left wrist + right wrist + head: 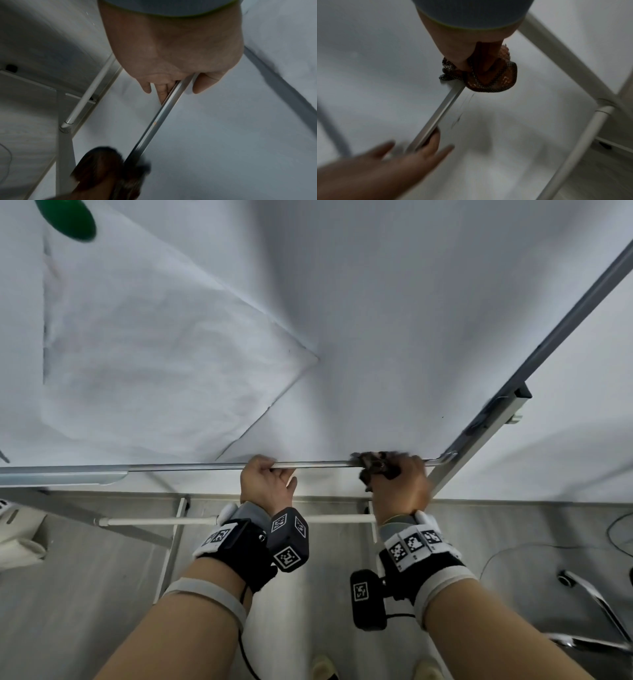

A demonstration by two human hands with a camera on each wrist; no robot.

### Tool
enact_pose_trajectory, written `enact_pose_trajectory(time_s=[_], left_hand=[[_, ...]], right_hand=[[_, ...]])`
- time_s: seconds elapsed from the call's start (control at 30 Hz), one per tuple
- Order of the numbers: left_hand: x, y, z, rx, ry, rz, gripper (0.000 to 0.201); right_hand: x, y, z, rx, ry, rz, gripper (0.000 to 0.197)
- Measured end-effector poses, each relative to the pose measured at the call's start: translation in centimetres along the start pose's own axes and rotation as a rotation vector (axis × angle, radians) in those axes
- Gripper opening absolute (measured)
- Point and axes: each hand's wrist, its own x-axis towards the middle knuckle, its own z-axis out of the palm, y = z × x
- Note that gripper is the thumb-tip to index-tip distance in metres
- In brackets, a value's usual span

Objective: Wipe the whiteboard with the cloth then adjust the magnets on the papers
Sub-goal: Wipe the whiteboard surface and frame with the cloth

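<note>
The whiteboard (411, 337) fills the upper head view. A white paper (154, 354) lies on it at the left, with a green magnet (68, 217) at the paper's top corner. My left hand (269, 477) grips the board's bottom metal rail (205, 465), thumb in front and fingers (163, 89) behind it. My right hand (399, 484) holds a dark patterned cloth (375, 463) bunched against the same rail (440, 115) close to the lower right corner. From the right wrist the cloth (488, 79) wraps over my fingertips. The right hand is blurred.
The board's right frame bar (565, 320) runs up diagonally. Below the board are a white crossbar (164, 521) and stand legs over a grey floor. A cable (548, 546) and a chrome chair base (596, 601) lie at the lower right. My shoes (323, 667) show at the bottom.
</note>
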Motion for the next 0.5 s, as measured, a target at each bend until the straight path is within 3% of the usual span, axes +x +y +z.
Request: enact_pose_trajectory(time_s=[0.13,0.27,0.33,0.43,0.5], left_hand=[[0.1,0.4,-0.4,0.015,-0.025,-0.002,0.012],[-0.4,1.2,-1.5,-0.030,-0.049,0.015,0.005],[-0.9,2.1,-2.4,-0.103,-0.008,0.076,0.018],[-1.3,4.0,-4.2,-0.206,0.032,0.170,0.012],[-1.4,5.2,-5.0,-0.267,0.032,0.200,0.014]], right_hand=[[-2.5,-2.2,4.0,-0.070,-0.156,-0.282,0.017],[-3.4,-3.0,3.7,-0.084,-0.263,-0.489,0.022],[-3.2,-1.4,2.4,-0.076,-0.182,-0.553,0.028],[-2.6,1.5,1.1,-0.089,0.022,-0.579,0.044],[-2.5,2.0,1.3,-0.105,0.049,-0.615,0.047]])
